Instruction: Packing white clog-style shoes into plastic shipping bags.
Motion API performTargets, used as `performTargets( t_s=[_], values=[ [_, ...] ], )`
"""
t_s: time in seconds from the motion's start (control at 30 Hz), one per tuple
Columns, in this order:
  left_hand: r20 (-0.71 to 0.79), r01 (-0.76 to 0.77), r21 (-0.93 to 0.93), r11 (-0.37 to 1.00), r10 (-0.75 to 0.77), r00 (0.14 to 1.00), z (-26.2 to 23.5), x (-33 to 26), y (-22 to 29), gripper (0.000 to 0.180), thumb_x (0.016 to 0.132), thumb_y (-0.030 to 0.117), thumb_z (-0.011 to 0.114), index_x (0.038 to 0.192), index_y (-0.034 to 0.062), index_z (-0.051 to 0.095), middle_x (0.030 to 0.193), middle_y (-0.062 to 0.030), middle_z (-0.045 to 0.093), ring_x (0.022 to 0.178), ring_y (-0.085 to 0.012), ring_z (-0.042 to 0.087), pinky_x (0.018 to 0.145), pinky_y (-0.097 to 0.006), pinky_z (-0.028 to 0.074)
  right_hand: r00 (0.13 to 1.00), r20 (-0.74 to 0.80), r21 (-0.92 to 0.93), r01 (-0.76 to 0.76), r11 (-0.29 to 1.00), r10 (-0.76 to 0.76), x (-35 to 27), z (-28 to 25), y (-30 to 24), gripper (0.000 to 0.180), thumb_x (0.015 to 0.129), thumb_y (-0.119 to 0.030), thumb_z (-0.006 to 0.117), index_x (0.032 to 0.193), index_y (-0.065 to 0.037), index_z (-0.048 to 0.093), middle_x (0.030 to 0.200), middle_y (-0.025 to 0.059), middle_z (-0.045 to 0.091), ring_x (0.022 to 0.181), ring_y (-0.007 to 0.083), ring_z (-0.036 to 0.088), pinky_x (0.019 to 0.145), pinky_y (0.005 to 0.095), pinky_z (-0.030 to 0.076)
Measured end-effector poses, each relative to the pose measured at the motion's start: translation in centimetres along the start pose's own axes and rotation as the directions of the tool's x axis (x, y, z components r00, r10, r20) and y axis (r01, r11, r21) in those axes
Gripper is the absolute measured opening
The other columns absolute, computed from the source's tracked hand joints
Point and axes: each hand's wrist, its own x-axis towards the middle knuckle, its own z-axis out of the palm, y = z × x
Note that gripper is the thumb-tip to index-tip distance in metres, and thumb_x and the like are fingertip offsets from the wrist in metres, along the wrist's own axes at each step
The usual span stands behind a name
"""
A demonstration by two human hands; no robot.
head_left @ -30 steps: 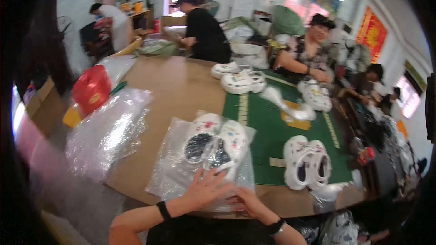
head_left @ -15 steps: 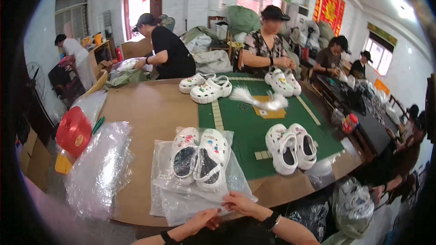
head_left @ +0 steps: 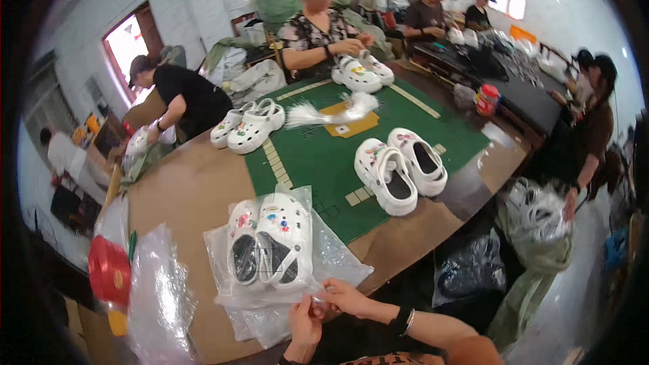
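Note:
A pair of white clogs (head_left: 287,230) with colourful charms lies inside a clear plastic bag (head_left: 341,272) in front of me, with other clear bags under it. At the bag's near edge, my right hand (head_left: 348,297) pinches the plastic between thumb and fingers. My left hand (head_left: 305,328) is closed just beside it, its fingertips also on the bag's edge. Both wrists carry dark bands. Right of the bag, another pair of white clogs (head_left: 399,172) stands unbagged on the green mat (head_left: 324,209).
Left lie a stack of clear bags (head_left: 159,290) and a red roll (head_left: 109,269). White strands (head_left: 331,113) and more clogs (head_left: 257,125) are across the table. A person (head_left: 321,27) works opposite. At the right, a sack (head_left: 537,216) of bagged clogs stands by another person's hand (head_left: 571,203).
My view has turned to the right. My left hand has come up to the bag's near edge, closing beside my right hand, which keeps its pinch.

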Motion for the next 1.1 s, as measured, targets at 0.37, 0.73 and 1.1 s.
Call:
performTargets(
  t_s=[0.37,0.73,1.1],
  values=[
    [-0.27,-0.423,0.294,0.857,0.499,0.823,-10.3,1.7,8.6,0.021,0.088,0.023,0.051,0.076,0.0062,0.049,0.064,-0.0052,0.048,0.053,-0.0173,0.042,0.049,-0.03,0.037,0.998,0.04,-0.016,0.046,0.999,-0.045,-1.0,-2.9,-0.5,0.018,0.088,-0.021,0.049,0.09,-0.003,0.047,0.065,0.0069,0.056,0.052,0.0112,0.051,0.044,0.0252,0.04],
    [-0.131,-0.426,0.795,0.431,0.809,0.573,-9.5,-2.1,8.5,0.051,0.088,0.018,0.05,0.131,0.0016,0.03,0.127,-0.0134,0.04,0.109,-0.0205,0.045,0.086,-0.029,0.039,0.981,0.104,-0.142,-0.149,0.979,0.164,-1.6,-2.5,-0.2,0.044,0.085,-0.043,0.055,0.095,0.0,0.053,0.074,0.0083,0.057,0.059,0.0127,0.055,0.049,0.0246,0.049],
    [-0.032,-0.267,0.852,0.451,0.553,0.833,-10.5,-1.6,10.9,0.052,0.085,0.032,0.059,0.121,-0.0007,0.044,0.121,-0.0161,0.049,0.112,-0.0235,0.047,0.091,-0.032,0.039,0.941,0.077,-0.096,-0.323,0.942,0.33,-2.5,-1.2,-2.3,0.042,0.09,-0.036,0.049,0.105,0.004,0.05,0.086,0.015,0.061,0.065,0.0145,0.058,0.054,0.0261,0.052]
  ],
)
